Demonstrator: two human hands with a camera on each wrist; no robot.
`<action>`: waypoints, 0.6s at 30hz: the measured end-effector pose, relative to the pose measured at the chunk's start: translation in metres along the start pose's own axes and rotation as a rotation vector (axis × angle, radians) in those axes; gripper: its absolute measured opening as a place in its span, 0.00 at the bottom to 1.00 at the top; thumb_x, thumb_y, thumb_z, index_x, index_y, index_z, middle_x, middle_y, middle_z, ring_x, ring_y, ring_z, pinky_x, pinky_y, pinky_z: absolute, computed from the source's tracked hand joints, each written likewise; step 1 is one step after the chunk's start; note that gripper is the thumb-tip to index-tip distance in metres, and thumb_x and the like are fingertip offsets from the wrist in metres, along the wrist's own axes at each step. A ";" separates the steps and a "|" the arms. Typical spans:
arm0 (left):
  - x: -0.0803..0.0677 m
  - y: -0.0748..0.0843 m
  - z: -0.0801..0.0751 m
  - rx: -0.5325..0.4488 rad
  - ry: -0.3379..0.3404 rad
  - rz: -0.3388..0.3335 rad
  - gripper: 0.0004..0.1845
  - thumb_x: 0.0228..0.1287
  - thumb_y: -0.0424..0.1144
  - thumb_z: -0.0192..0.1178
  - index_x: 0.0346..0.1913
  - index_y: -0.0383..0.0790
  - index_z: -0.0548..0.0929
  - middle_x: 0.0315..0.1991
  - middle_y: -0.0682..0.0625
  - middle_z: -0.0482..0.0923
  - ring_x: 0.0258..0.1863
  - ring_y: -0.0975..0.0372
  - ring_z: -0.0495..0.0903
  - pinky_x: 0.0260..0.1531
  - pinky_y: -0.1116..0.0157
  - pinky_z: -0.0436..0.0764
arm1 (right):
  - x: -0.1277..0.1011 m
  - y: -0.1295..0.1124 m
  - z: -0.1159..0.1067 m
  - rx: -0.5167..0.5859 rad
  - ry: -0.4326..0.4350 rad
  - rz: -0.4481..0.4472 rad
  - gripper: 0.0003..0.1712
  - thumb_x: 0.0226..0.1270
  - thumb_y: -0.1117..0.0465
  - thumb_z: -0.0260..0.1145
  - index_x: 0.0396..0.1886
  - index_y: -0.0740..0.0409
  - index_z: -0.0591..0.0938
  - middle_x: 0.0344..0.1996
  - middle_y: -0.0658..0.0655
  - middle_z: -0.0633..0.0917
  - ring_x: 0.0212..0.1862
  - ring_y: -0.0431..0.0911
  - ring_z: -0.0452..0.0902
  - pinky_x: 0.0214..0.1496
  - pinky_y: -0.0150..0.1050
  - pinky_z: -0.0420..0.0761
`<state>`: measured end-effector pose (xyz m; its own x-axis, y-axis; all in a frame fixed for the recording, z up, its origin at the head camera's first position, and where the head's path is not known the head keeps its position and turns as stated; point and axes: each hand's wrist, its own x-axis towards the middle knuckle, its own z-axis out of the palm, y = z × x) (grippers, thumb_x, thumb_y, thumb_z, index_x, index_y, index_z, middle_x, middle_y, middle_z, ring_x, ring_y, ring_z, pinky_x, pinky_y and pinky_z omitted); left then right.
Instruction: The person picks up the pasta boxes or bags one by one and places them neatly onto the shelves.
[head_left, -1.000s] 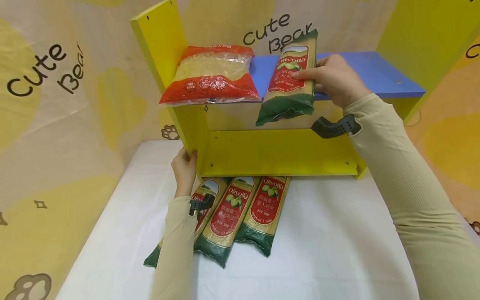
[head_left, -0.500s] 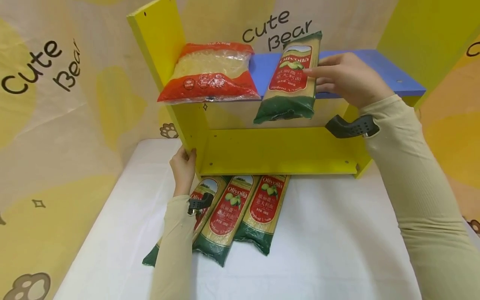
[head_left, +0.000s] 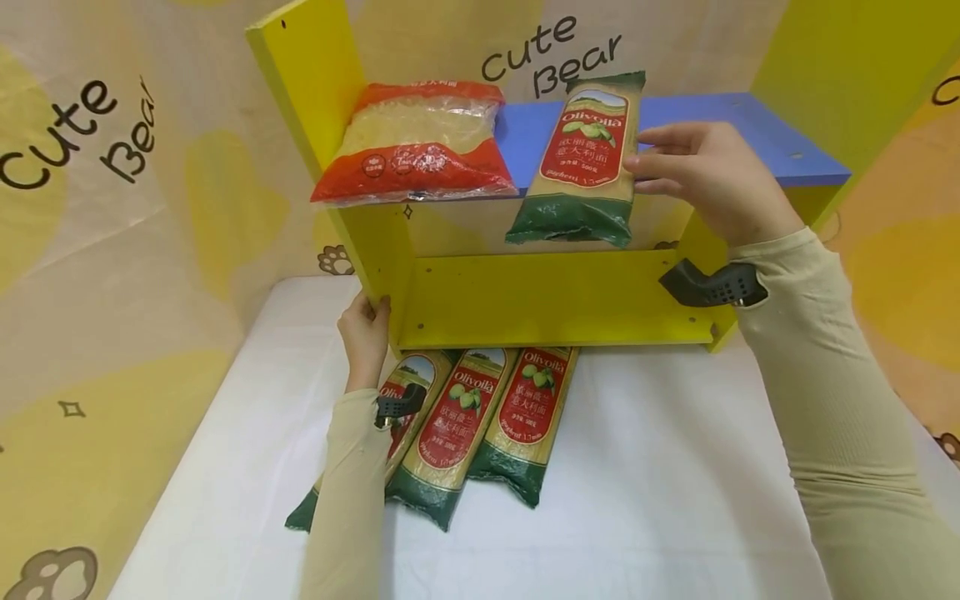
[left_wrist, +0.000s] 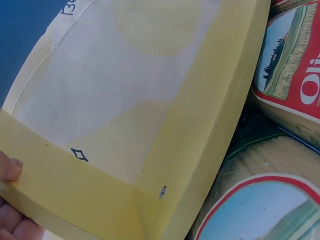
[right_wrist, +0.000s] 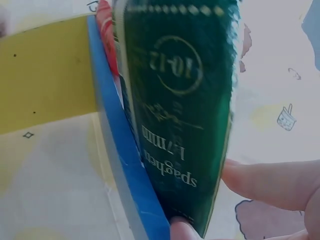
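The yellow shelf unit (head_left: 525, 300) stands on the white-covered table (head_left: 660, 500), made of flat painted board with square edges and small screw holes; its blue shelf (head_left: 720, 125) spans the top. The person's left hand (head_left: 365, 337), at the unit's 8 o'clock corner, grips the near edge of the side panel, fingers curled round it.

On the blue shelf lies a red-and-clear bag of pale noodles (head_left: 416, 142), soft and crinkled, overhanging the front edge. At its 3 o'clock is the spaghetti packet (head_left: 588, 158), long, stiff and glossy, green-ended with a red label, also overhanging.

The right hand (head_left: 705, 179) holds straight fingers against the packet's right side; whether the thumb pinches beneath is doubtful, though the wrist view suggests a fingertip under it.

Judgement: the packet is being settled on the shelf; squaring it calls for a gentle push rearward.

Three like packets (head_left: 468, 425) lie on the table at 6 o'clock.
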<state>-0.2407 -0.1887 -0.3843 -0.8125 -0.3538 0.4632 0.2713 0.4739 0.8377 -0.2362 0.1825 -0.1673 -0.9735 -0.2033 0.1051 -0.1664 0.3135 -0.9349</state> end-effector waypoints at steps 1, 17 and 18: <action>0.000 0.000 0.000 -0.004 0.000 -0.001 0.12 0.66 0.29 0.55 0.48 0.25 0.81 0.44 0.32 0.81 0.42 0.45 0.82 0.41 0.52 0.81 | -0.001 0.001 0.001 0.008 0.014 -0.011 0.37 0.64 0.56 0.65 0.67 0.68 0.64 0.50 0.57 0.79 0.45 0.44 0.79 0.46 0.28 0.78; 0.002 -0.001 0.001 0.038 0.005 0.017 0.11 0.65 0.30 0.56 0.46 0.25 0.81 0.40 0.33 0.82 0.37 0.47 0.84 0.37 0.54 0.82 | -0.032 0.020 0.017 0.276 0.231 -0.185 0.25 0.58 0.65 0.69 0.56 0.68 0.76 0.37 0.53 0.83 0.45 0.45 0.76 0.52 0.29 0.73; 0.001 -0.001 0.001 0.031 0.003 0.015 0.11 0.65 0.29 0.56 0.46 0.25 0.81 0.41 0.33 0.82 0.38 0.47 0.83 0.38 0.53 0.82 | -0.034 0.022 0.018 0.305 0.226 -0.189 0.25 0.58 0.66 0.69 0.56 0.68 0.76 0.37 0.54 0.83 0.45 0.46 0.77 0.49 0.27 0.74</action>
<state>-0.2429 -0.1889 -0.3851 -0.8069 -0.3490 0.4766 0.2674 0.5037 0.8215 -0.2039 0.1800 -0.1972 -0.9459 -0.0114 0.3244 -0.3243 -0.0052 -0.9459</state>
